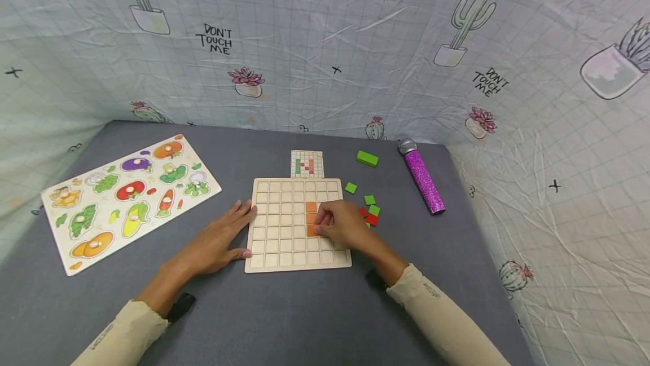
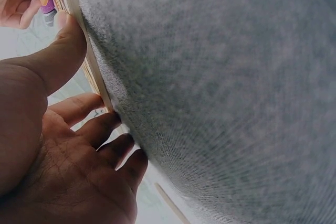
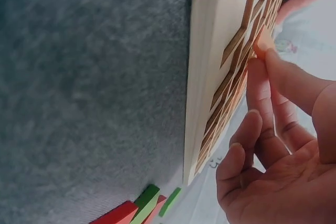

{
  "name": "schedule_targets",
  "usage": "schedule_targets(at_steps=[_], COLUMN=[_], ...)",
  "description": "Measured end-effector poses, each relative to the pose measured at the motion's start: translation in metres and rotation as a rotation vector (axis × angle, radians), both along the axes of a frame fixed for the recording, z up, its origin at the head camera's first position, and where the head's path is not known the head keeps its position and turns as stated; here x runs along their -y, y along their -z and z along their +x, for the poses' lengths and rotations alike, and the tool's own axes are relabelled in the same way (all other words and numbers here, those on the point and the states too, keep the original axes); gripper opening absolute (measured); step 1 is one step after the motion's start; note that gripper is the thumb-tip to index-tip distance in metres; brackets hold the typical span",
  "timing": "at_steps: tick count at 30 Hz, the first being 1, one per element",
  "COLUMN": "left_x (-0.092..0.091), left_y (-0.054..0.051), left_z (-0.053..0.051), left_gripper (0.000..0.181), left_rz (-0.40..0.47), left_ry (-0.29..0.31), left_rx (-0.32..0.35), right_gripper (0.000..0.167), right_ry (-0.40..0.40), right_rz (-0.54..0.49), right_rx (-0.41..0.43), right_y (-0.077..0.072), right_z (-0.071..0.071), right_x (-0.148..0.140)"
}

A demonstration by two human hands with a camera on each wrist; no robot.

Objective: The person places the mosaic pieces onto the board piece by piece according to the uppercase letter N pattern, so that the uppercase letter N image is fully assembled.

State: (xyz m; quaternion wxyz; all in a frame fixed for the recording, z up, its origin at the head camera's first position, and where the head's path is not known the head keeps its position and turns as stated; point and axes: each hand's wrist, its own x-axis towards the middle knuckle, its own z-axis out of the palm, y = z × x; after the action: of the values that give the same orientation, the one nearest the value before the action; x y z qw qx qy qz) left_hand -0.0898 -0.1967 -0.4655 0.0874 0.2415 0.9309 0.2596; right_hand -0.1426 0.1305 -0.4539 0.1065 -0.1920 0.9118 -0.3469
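A wooden grid board (image 1: 281,246) lies flat in the middle of the table, with a column of orange tiles (image 1: 311,207) in its cells right of centre. My right hand (image 1: 344,224) is over the board and pinches an orange tile (image 3: 264,42) between thumb and fingertips, tilted at a cell near the bottom of that column. My left hand (image 1: 218,242) rests at the board's left edge, thumb and fingers spread and touching the rim. Behind the board a small pattern card (image 1: 307,157) shows a coloured shape on a grid.
Green tiles (image 1: 351,188) and red tiles (image 1: 373,220) lie loose right of the board. A green block (image 1: 367,158) and a glittery purple microphone (image 1: 424,183) are farther back on the right. A vegetable puzzle board (image 1: 109,225) lies on the left. Printed cloth (image 1: 325,44) hangs behind the table.
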Motion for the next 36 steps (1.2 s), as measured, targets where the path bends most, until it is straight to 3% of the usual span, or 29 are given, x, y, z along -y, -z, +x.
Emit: schedule_targets(at_steps=[15,26,36], left_x=[0.000,0.001,0.001], left_y=[-0.001,0.001,0.000], left_z=[0.000,0.000,0.000], left_gripper=[0.094,0.094,0.094], left_rz=[-0.003,-0.002,0.002], left_ry=[0.004,0.011,0.010], left_rx=[-0.004,-0.019,-0.013], right_gripper=[0.015,0.009,0.015], right_ry=[0.002,-0.042,-0.014], right_rz=[0.057,-0.035,-0.056], right_rx=[-0.046,0.016,-0.018], right_y=[0.002,-0.003,-0.006], right_z=[0.000,-0.001,-0.007], right_x=[0.006,-0.005,-0.030])
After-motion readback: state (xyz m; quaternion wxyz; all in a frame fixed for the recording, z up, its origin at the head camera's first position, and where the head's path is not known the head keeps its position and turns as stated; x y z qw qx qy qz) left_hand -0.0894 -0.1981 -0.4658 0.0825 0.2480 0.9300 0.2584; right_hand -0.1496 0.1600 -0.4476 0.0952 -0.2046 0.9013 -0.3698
